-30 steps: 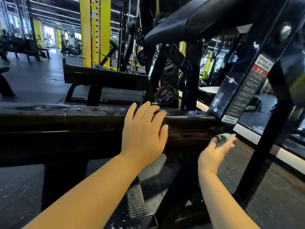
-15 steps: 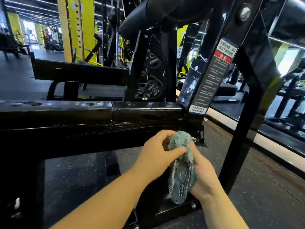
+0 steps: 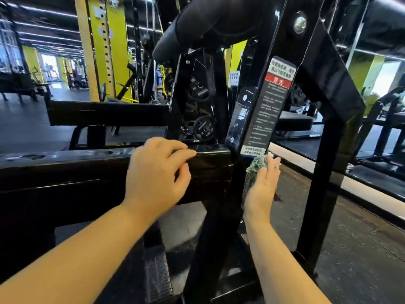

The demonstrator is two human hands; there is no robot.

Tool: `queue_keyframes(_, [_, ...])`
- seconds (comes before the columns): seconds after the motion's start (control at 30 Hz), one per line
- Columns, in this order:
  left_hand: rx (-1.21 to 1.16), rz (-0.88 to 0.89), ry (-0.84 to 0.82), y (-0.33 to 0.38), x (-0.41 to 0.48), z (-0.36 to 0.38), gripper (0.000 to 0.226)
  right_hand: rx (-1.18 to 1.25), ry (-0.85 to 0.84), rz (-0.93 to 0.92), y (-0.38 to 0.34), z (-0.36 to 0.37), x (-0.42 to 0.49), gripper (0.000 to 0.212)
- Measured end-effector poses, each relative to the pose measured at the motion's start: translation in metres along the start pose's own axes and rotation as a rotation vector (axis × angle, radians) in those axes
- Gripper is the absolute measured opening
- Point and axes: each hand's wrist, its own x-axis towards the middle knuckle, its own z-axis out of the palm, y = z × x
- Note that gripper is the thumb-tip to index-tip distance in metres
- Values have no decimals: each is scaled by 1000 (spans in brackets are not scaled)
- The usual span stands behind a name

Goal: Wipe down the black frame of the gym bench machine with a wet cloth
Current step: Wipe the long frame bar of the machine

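A: Starting left of the slanted black steel upright [image 3: 221,216], what are you seeing?

B: The glossy black horizontal frame beam [image 3: 65,170] is running in from the left and meeting that upright. The left hand [image 3: 156,174] is hovering at the beam's near edge just left of the upright, fingers loosely curled and gripping nothing; I cannot tell whether the fingertips are touching the metal.

A: And right of the upright?

B: The right hand [image 3: 262,187] is pressing the crumpled teal wet cloth [image 3: 255,167] against the upright's right face with fairly straight fingers, just below the white, red and black warning label [image 3: 266,108] that is running up the same post.

A: What could go wrong?

B: My guess: the cloth is sitting right at the label's lower edge, so an upward stroke could be catching and lifting that edge, or soaking it. The cloth is also only being pressed flat, not gripped, so it could be slipping out on a fast pass. And a wet, glossy beam is giving the left hand poor bracing.

A: What is differing from half a second ago?

B: Then both hands were meeting in front of the upright, bunching the cloth between them, off the metal. Now they are apart: the left one is back by the beam, and the right one is carrying the cloth alone onto the upright.
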Motion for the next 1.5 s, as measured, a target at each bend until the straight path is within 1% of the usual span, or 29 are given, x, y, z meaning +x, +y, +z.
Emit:
queue_keyframes(0.03, [117, -20, -6, -14, -2, -5, 37, -74, 21, -27, 3, 8, 0, 43])
queue_keyframes(0.07, [226, -59, -48, -27, -4, -10, 42, -142, 51, -47, 6, 19, -4, 51])
queue_keyframes(0.13, [363, -126, -170, -37, -4, -19, 51, -232, 92, -125, 9, 36, -18, 63])
queue_keyframes(0.17, [407, -140, -209, -39, -3, -22, 53, -269, 81, -201, 11, 48, -30, 64])
queue_keyframes(0.23, [430, -185, -229, -38, 6, -23, 54, -341, 7, -348, 17, 75, -63, 64])
queue_keyframes(0.3, [454, -234, -241, -38, 18, -24, 54, -434, -58, -488, 26, 92, -89, 58])
queue_keyframes(0.37, [486, -232, -217, -40, 21, -21, 53, -464, -81, -628, 37, 86, -89, 56])
queue_keyframes(0.4, [493, -230, -209, -41, 21, -20, 52, -471, -73, -667, 43, 77, -78, 57])
queue_keyframes(0.43, [492, -221, -200, -42, 20, -18, 51, -475, -49, -660, 47, 66, -63, 58])
queue_keyframes(0.53, [506, -192, -205, -42, 14, -17, 49, -391, 78, -434, 48, 35, -18, 57])
queue_keyframes(0.57, [524, -197, -211, -42, 13, -17, 49, -364, 112, -406, 45, 30, -10, 53])
queue_keyframes(0.6, [537, -208, -217, -41, 14, -18, 50, -329, 118, -407, 40, 31, -7, 51])
queue_keyframes(0.7, [565, -235, -211, -38, 18, -19, 51, -205, 94, -463, 22, 58, -26, 53])
queue_keyframes(0.83, [550, -223, -200, -40, 20, -19, 53, -237, 143, -507, 13, 102, -65, 45])
queue_keyframes(0.93, [535, -211, -211, -44, 16, -18, 53, -291, 43, -663, 28, 84, -61, 35])
queue_keyframes(0.97, [528, -213, -214, -44, 14, -18, 53, -302, 29, -677, 37, 69, -51, 33])
queue_keyframes(1.0, [528, -218, -221, -42, 13, -19, 53, -299, 44, -649, 44, 54, -38, 32])
queue_keyframes(1.07, [552, -229, -229, -39, 13, -17, 50, -234, 143, -491, 48, 35, -15, 36])
queue_keyframes(1.13, [556, -241, -241, -38, 17, -15, 46, -137, 179, -361, 38, 45, -17, 45])
queue_keyframes(1.2, [532, -250, -265, -39, 20, -15, 43, -119, 134, -363, 22, 73, -48, 49])
queue_keyframes(1.23, [522, -250, -273, -39, 21, -16, 42, -126, 105, -386, 15, 88, -69, 47])
queue_keyframes(1.3, [484, -253, -281, -41, 22, -17, 42, -157, 19, -495, 5, 118, -114, 44])
queue_keyframes(1.37, [426, -221, -318, -46, 22, -23, 50, -244, -145, -726, -6, 143, -155, 44])
queue_keyframes(1.43, [314, -164, -372, -53, 20, -32, 56, -382, -270, -987, -11, 152, -172, 39])
queue_keyframes(1.47, [237, -128, -371, -58, 17, -38, 59, -417, -282, -1090, -8, 149, -163, 39])
queue_keyframes(1.5, [187, -92, -343, -66, 14, -47, 66, -446, -249, -1162, -2, 141, -148, 45])
